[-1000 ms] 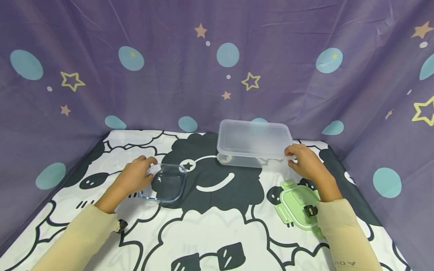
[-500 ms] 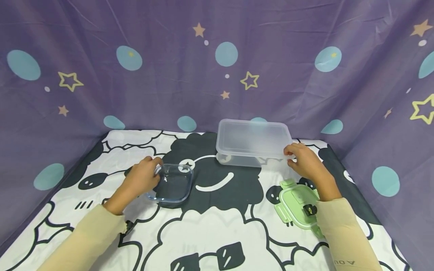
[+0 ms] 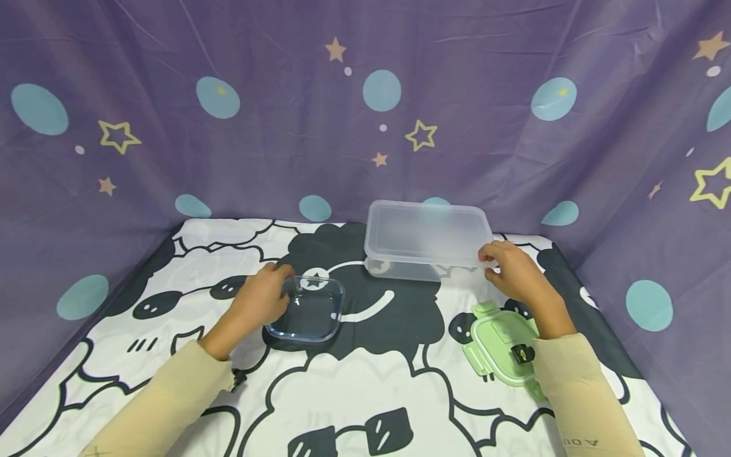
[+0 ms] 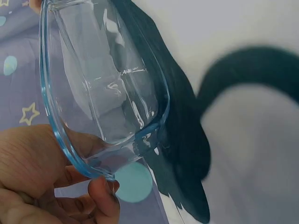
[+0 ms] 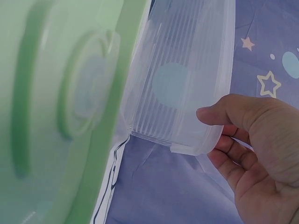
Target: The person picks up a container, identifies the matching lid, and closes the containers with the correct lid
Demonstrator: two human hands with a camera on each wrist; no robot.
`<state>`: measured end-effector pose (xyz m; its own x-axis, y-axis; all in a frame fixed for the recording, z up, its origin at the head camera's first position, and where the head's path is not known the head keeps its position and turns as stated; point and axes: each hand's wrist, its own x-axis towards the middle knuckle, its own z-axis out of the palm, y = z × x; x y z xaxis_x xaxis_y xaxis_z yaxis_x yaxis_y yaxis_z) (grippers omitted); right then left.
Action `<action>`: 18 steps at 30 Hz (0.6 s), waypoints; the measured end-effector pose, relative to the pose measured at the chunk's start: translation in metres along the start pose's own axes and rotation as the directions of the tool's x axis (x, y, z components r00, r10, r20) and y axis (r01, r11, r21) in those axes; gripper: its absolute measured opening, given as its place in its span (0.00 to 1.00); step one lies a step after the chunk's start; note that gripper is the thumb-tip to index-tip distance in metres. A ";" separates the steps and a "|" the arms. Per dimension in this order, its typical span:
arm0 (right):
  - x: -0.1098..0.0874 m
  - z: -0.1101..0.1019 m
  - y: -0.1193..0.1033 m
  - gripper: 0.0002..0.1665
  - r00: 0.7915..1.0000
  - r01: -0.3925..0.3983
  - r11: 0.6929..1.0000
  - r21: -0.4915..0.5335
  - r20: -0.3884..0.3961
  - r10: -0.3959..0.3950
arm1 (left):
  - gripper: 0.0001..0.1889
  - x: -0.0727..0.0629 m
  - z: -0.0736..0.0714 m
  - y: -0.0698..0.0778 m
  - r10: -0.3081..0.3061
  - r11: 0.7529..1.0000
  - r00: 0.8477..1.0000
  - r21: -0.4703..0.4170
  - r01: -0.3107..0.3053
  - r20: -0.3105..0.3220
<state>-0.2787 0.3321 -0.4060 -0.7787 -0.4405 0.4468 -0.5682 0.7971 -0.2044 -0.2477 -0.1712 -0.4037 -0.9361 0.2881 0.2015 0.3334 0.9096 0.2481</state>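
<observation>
My left hand [image 3: 264, 297] grips a square clear glass food container [image 3: 311, 314] at its left rim. Up close in the left wrist view, the glass container [image 4: 112, 88] shows a bluish rim, with thumb and fingers round one corner. It has nothing inside. Farther back and right stands a long translucent plastic box [image 3: 428, 231] with its lid on. At that box's front right corner, my right hand [image 3: 514, 270] pinches the edge; thumb and fingers lie on either side of it in the right wrist view, where the plastic box [image 5: 187, 84] shows a ribbed wall.
Below the right forearm lies a light green clip-on lid [image 3: 502, 346], large in the near left of the right wrist view. A cloth [image 3: 365, 393] printed with black and white sheep covers the table. A purple curtain [image 3: 274, 146] hangs behind and at both sides.
My left hand has slid rightward, carrying the glass container toward the middle of the table. The right hand, plastic box and green lid have stayed in place.
</observation>
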 end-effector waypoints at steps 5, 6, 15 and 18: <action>0.000 0.000 0.000 0.19 1.000 -0.005 1.000 0.001 0.006 0.005 | 0.22 0.004 0.007 0.011 -0.003 1.000 1.000 -0.011 0.003 -0.015; 0.000 0.000 0.001 0.19 1.000 -0.004 1.000 0.001 0.006 0.004 | 0.22 0.005 0.008 0.013 -0.005 1.000 1.000 -0.012 0.005 -0.015; 0.000 0.000 0.001 0.18 1.000 0.005 1.000 0.001 0.000 -0.005 | 0.22 0.010 0.013 0.032 -0.018 1.000 1.000 0.004 0.018 -0.009; 0.000 0.000 0.001 0.18 1.000 -0.001 1.000 0.001 0.004 0.001 | 0.23 0.012 0.014 0.039 -0.038 0.999 0.999 0.009 0.038 0.013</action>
<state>-0.2792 0.3329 -0.4058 -0.7801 -0.4416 0.4433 -0.5681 0.7968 -0.2059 -0.2471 -0.1281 -0.4054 -0.9496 0.2573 0.1793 0.2967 0.9223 0.2475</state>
